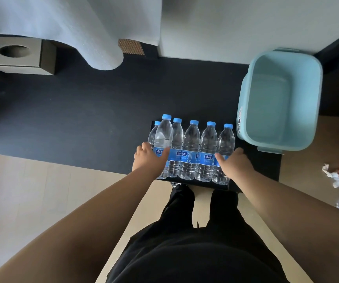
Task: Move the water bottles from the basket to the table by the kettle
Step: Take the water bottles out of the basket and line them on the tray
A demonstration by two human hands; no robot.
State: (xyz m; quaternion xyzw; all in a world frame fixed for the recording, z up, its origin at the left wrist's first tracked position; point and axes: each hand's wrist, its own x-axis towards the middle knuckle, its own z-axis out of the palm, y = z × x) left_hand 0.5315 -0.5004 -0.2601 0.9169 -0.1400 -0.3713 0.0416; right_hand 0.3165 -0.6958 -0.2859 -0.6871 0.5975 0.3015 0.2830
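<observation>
Head view: left grip (150, 158) curls round front-left bottle (163, 133), right grip (234, 162) round right-end bottle (225, 139).

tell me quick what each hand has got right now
left hand: grips the front bottle at the left end
right hand: grips the rightmost bottle

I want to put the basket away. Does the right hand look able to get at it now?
Probably yes: the basket stands open just beside the rightmost bottle that the right hand grips, nothing between them; it must let go first.
</observation>
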